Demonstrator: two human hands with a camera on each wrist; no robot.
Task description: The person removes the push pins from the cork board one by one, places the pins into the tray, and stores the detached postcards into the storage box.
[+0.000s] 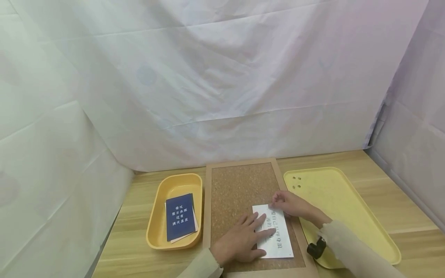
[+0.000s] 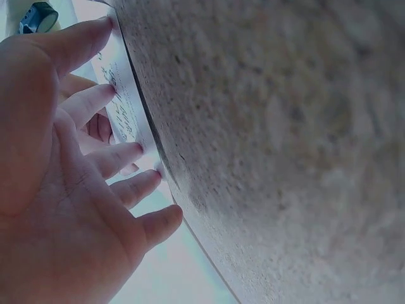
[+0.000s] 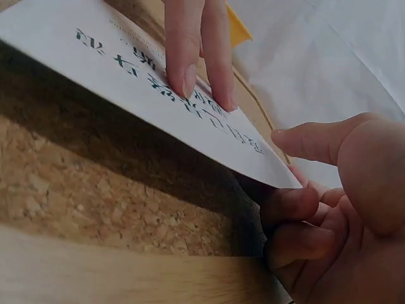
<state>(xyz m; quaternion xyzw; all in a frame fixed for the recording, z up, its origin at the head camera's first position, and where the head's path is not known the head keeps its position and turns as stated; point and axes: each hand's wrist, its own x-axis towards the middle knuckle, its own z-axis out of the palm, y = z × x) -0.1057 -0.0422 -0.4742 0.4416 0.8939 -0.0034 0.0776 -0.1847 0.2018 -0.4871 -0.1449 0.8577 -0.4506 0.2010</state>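
Observation:
A white card [image 1: 282, 240] printed with dark Chinese characters lies over the right part of a wood-framed cork board [image 1: 240, 183]. Spread across the card's left side, my left hand [image 1: 243, 237] rests its fingertips on the printed face. At the far end, my right hand [image 1: 290, 202] pinches the card by its corner, with curled fingers [image 3: 297, 206] under the edge. In the right wrist view, the card's near long edge stands raised off the cork and throws a shadow on it. The left wrist view shows the left palm and its separated fingers [image 2: 130, 190] along the card.
Left of the board, a yellow-orange bin [image 1: 156, 227] holds a dark blue card [image 1: 180, 222] with white characters over paler cards. On the right lies a yellow tray [image 1: 347, 216] with several small pins [image 1: 296, 182] in its far left corner. White cloth [image 1: 222, 96] hangs behind the table.

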